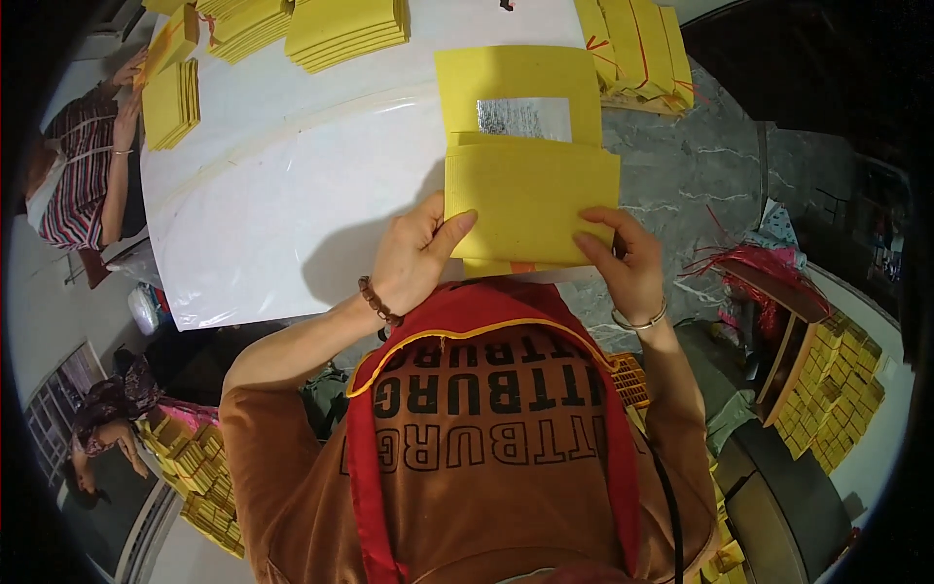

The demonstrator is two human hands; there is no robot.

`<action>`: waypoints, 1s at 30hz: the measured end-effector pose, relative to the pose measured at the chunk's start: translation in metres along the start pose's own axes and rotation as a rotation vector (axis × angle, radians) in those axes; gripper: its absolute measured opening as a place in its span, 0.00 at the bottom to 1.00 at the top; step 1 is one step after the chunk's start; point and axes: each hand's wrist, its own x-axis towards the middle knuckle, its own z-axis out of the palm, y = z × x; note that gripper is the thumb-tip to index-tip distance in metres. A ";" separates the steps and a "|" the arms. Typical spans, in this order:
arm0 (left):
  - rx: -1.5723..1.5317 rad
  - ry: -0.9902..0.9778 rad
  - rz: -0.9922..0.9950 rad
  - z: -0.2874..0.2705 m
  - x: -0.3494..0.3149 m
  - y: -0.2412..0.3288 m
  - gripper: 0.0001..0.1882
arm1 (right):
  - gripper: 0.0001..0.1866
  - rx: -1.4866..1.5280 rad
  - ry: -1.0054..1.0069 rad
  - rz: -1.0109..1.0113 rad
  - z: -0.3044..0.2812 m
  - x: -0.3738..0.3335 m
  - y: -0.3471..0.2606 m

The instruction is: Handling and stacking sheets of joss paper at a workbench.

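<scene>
A stack of yellow joss paper (530,195) is held upright between my two hands, close to my body at the table's near edge. My left hand (423,243) grips its left side, thumb on the face toward me. On the opposite side, my right hand (628,258) pinches the lower right part, thumb and fingers on the edge. Just beyond the stack lies another yellow sheet (516,73) bearing a silver foil patch (520,119). Below the stack a strip of yellow paper with an orange-red mark (523,268) peeks out.
White sheeting (272,224) covers the table. Piles of yellow paper (345,34) stand along its far side, and red-tied bundles (637,49) at the far right. A co-worker in a striped top (73,185) handles paper at the left. Red strings (769,282) hang at the right.
</scene>
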 end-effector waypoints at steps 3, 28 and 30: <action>0.030 -0.026 -0.064 -0.003 0.008 -0.008 0.13 | 0.13 -0.146 -0.031 0.011 -0.001 0.001 -0.010; -0.320 -0.028 -0.182 -0.001 0.012 0.003 0.08 | 0.10 -0.012 0.108 0.113 0.011 0.008 -0.002; -0.313 -0.053 -0.273 -0.004 0.015 0.001 0.07 | 0.10 -0.041 0.107 0.155 0.011 0.008 -0.005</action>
